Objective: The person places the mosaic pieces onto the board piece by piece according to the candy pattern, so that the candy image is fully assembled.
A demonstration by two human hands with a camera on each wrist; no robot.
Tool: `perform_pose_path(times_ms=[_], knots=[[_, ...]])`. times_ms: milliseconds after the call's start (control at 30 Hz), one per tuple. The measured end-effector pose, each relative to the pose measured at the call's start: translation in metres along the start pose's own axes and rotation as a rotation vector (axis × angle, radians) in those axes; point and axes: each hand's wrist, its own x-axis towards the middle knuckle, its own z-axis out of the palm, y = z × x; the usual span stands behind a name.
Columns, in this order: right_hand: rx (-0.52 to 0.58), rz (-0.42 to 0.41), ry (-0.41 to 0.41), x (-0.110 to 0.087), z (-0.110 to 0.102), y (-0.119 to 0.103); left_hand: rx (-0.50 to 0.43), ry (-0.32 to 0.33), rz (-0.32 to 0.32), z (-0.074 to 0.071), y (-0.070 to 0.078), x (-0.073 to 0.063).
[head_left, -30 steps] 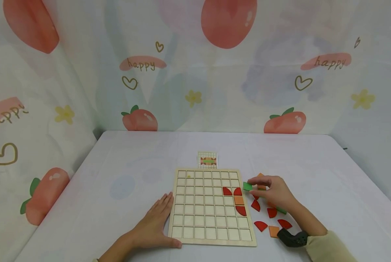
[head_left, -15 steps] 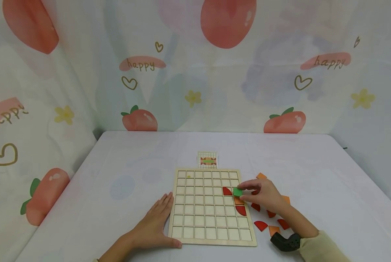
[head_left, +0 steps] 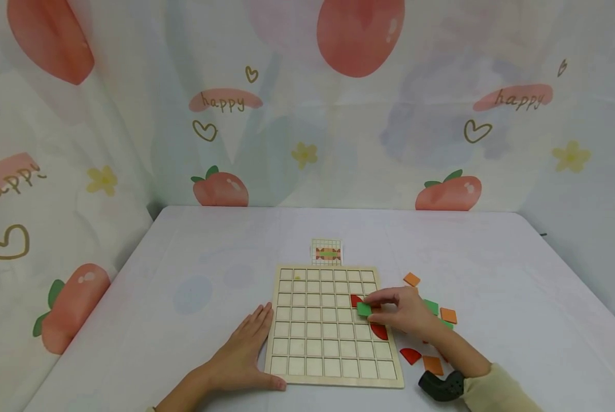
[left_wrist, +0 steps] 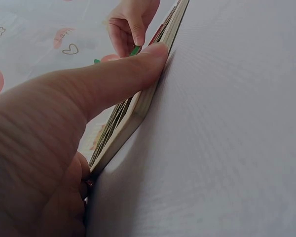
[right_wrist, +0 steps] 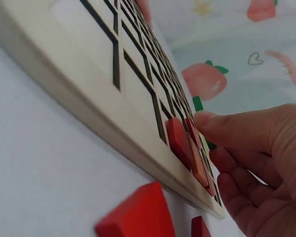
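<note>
My right hand pinches a green square tile between thumb and fingers, over the right part of a wooden grid board. The right wrist view has the green tile at the fingertips, above the grid. In the board sit red quarter-circle pieces; an orange piece also shows there, hidden by my hand in the head view. My left hand rests beside the board's left edge, fingers extended. Its thumb touches the board's near edge.
Loose pieces lie right of the board, among them an orange square, a green square and a red quarter-circle. A small pattern card lies behind the board. A black device is on the right wrist.
My right hand has carried the green tile leftward from the loose pieces to above the board, past the right-hand column. The left hand has stayed in place.
</note>
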Motion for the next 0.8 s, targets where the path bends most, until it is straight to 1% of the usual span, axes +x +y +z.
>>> perform_pose_path(times_ms=[100, 300, 800], knots=[[-0.043, -0.005, -0.006, 0.0001, 0.0021, 0.0002, -0.002, -0.001, 0.000, -0.0003, 0.0003, 0.0000], [-0.092, -0.009, -0.008, 0.0000, 0.0048, -0.0005, -0.005, -0.002, 0.003, -0.0006, 0.0007, -0.0001], [-0.079, -0.012, -0.016, -0.0017, 0.0078, -0.0055, -0.015, -0.007, -0.009, -0.0011, 0.0009, 0.0000]])
